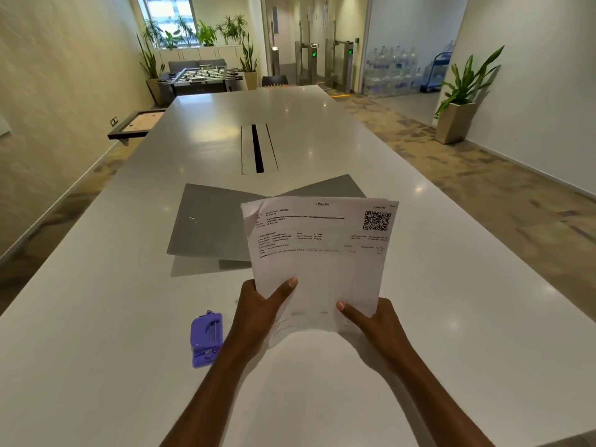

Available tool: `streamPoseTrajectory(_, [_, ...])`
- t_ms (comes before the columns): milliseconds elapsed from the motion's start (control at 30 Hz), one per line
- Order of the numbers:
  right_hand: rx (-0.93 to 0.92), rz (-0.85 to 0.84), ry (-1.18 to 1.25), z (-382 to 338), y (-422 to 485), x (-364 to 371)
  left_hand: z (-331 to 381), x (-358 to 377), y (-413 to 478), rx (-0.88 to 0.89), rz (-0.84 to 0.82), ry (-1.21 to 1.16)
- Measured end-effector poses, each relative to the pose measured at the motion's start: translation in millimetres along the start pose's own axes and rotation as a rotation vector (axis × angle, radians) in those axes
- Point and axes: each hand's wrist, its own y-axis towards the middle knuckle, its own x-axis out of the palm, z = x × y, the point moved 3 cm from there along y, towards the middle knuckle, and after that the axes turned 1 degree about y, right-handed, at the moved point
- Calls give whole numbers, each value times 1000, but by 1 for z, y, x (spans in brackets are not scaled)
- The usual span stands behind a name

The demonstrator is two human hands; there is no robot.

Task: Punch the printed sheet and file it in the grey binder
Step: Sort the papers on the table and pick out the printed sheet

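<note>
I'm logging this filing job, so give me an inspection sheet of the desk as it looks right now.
Surface: long white table, glossy, closed cable hatch in its middle.
Job's things: printed sheet held up above the table; grey binder lying open behind it; purple hole punch on the table, left of the hands, untouched.
Clutter: nothing seen.
Hands: left hand and right hand each pinch the sheet's lower edge.
Cables: nothing seen.
Surroundings: potted plant at right, foosball table at the far end, stacked water bottles behind glass.
</note>
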Motion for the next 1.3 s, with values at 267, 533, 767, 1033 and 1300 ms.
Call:
streamPoseTrajectory(267, [121, 3, 484, 5, 7, 12, 4, -2, 9, -74, 153, -378])
streamPoseTrajectory(533, [125, 37, 629, -2, 3, 55, -7, 38, -9, -144, 111, -608])
streamPoseTrajectory(767, [142, 192, 234, -7, 12, -4, 5, -14, 2, -109, 33, -707])
streamPoseTrajectory(1033, [51, 96, -28, -34, 13, -50, 7, -76, 25, -264, -249, -361])
streamPoseTrajectory(1300, [2, 136, -14, -26, 15, -37, 3, -41, 23, -110, -180, -65])
